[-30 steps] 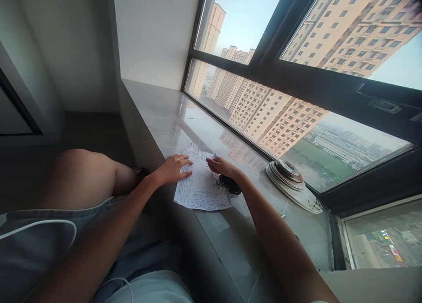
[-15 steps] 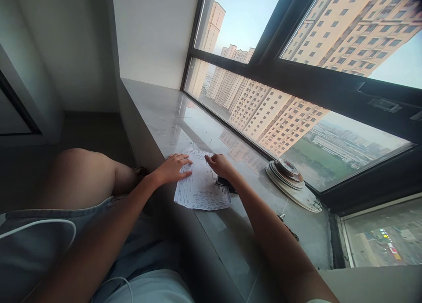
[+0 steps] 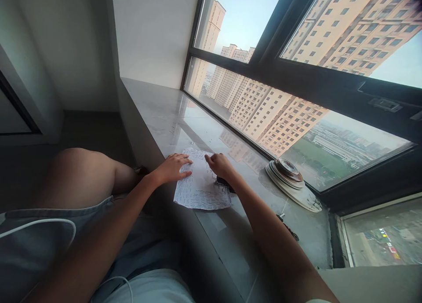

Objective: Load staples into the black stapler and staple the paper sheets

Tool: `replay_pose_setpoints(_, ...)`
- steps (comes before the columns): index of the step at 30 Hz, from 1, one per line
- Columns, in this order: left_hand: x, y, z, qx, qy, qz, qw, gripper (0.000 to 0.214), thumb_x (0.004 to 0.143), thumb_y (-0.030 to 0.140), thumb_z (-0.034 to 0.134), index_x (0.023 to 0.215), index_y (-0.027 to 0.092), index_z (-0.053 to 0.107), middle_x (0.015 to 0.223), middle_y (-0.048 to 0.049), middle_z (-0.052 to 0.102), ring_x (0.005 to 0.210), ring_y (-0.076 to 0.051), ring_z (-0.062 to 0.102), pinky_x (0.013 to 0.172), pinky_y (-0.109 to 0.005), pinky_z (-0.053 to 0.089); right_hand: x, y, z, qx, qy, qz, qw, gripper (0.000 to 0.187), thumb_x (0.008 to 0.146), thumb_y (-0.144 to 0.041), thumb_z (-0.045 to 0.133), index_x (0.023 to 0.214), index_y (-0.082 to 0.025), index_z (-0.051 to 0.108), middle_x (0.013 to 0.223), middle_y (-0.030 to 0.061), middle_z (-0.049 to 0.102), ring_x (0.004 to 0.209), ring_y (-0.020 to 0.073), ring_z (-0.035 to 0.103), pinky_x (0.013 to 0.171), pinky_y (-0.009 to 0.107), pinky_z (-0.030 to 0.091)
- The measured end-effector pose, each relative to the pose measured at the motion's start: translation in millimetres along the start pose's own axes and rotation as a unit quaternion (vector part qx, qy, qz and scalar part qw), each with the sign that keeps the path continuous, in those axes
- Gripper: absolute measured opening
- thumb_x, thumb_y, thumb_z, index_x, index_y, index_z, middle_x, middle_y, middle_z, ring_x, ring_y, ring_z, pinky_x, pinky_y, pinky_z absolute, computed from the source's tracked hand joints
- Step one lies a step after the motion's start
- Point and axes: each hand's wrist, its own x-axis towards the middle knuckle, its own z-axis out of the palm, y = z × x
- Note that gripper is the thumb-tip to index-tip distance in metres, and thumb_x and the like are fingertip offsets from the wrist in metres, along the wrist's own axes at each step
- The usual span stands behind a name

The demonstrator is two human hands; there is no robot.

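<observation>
A white sheet of paper [image 3: 201, 186], covered in rows of short dark marks, lies on the grey tiled sill. My left hand [image 3: 173, 167] rests on its left edge, fingers spread and pressing lightly. Over the upper right part of the sheet is my right hand [image 3: 219, 164], with its fingers curled together; whatever they may pinch is hidden or too small to name. A dark object [image 3: 221, 180] sits at the sheet's right side, partly covered by my right wrist, so its kind does not show.
Stacked round plates or discs [image 3: 286, 175] stand to the right by the window frame [image 3: 296, 76]. A small dark item [image 3: 290, 230] lies beyond my right forearm. Tiny dark bits [image 3: 192, 143] are scattered above the sheet. The sill [image 3: 154, 105] drops off at its left edge.
</observation>
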Motion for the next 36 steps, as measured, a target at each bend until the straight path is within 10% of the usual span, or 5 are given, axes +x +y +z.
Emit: replay_pose_setpoints(36,0.4,-0.4,-0.4,-0.006,0.006,-0.001,1.0,0.052,0.087,0.059,0.055,0.129,0.029,0.062,0.147,-0.007,0.051,0.138,-0.032,0.04,0.113,-0.049,0.031,-1.7,-0.6,-1.7,-0.03,-0.033,-0.01,0.999,0.059,0.102,-0.043,0.035,0.061,-0.015,0.065,0.06,0.0085,0.06,0.052,0.0148,0.046,0.055,0.032,0.023)
